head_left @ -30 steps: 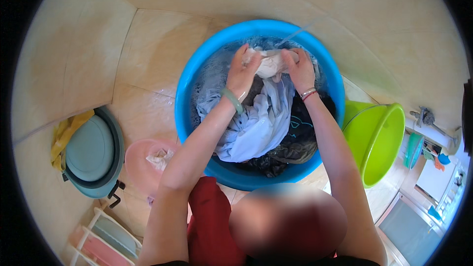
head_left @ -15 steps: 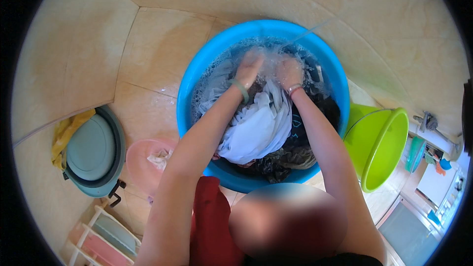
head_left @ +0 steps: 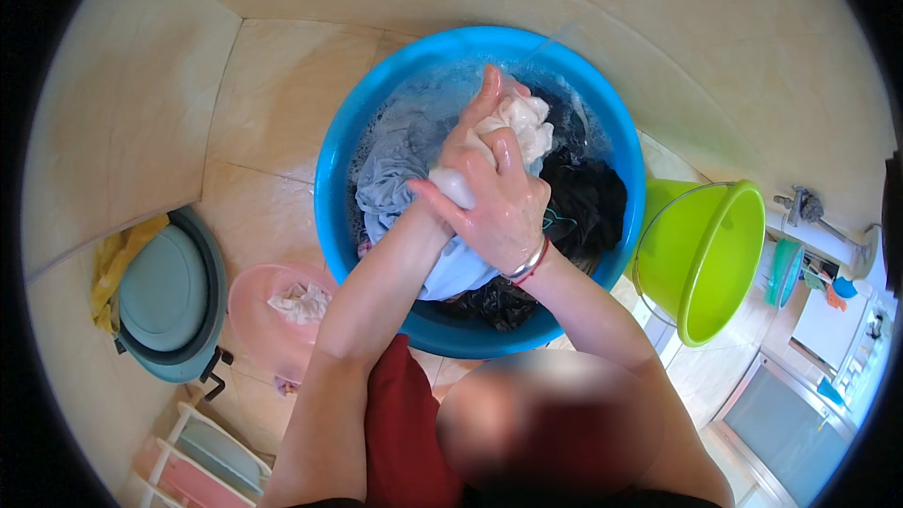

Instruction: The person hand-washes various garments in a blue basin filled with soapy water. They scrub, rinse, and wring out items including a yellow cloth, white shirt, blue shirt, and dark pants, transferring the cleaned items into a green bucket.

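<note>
A large blue basin [head_left: 331,226] holds soapy water and wet laundry. Above the water, a bunched wet white cloth [head_left: 523,124] is between my hands. My left hand [head_left: 478,108] grips it from the far left side. My right hand [head_left: 503,202] crosses over my left wrist, its fingers curled onto the cloth. Under those fingers a smooth white lump [head_left: 456,186] shows; I cannot tell whether it belongs to the cloth. Pale blue-grey fabric [head_left: 388,158] lies at the left in the basin, and black clothing [head_left: 585,193] at the right.
A lime green bucket [head_left: 696,254] with a wire handle is tilted on the right. On the left are a pink basin [head_left: 268,339] with a crumpled white cloth [head_left: 301,303], folded grey-green basins [head_left: 169,287] with a yellow cloth [head_left: 118,268], and a white rack [head_left: 162,447]. Tiled walls stand behind.
Both hands have risen from the churning water at the basin's far side and come together around the white cloth. My right hand has crossed left over my left wrist. The view has shifted slightly.
</note>
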### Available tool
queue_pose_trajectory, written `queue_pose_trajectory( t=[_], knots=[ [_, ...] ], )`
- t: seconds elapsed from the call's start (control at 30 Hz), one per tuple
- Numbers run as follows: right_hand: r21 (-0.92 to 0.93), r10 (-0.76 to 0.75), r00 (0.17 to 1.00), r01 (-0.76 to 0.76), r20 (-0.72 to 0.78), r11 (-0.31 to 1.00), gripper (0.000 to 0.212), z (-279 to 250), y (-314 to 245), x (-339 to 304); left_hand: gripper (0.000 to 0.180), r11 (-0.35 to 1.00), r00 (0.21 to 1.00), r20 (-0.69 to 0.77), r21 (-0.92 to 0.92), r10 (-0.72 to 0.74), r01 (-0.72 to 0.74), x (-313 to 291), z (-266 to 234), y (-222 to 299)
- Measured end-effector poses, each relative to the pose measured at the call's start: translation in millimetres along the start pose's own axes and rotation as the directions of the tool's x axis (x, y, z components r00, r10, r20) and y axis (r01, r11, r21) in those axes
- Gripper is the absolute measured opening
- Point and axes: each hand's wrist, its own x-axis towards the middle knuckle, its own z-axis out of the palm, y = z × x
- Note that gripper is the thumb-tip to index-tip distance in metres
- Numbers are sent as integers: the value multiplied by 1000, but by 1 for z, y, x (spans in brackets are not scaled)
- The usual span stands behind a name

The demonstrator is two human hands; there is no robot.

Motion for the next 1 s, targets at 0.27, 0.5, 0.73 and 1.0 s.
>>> queue_pose_trajectory(
  t=[0.27, 0.5, 0.73, 1.0],
  knots=[
    [232, 58, 985, -20, -160, 973, 11, 5, 30, 19, 28, 799, 855, -180, 489, 486, -351, 6, 4, -15],
    [161, 103, 993, -92, -58, 983, 15, 15, 72, 30, 19, 908, 747, -524, 316, 409, -276, 5, -2, -17],
    [316, 617, 782, -609, 87, 727, 40, 59, 178, 5, 57, 706, 775, -307, 666, 552, -239, 13, -32, 7],
    [-414, 555, 654, -377, 514, 828, 56, 71, 157, 11, 59, -141, 876, -110, 970, 470, 197, 41, -102, 10]
  ],
)
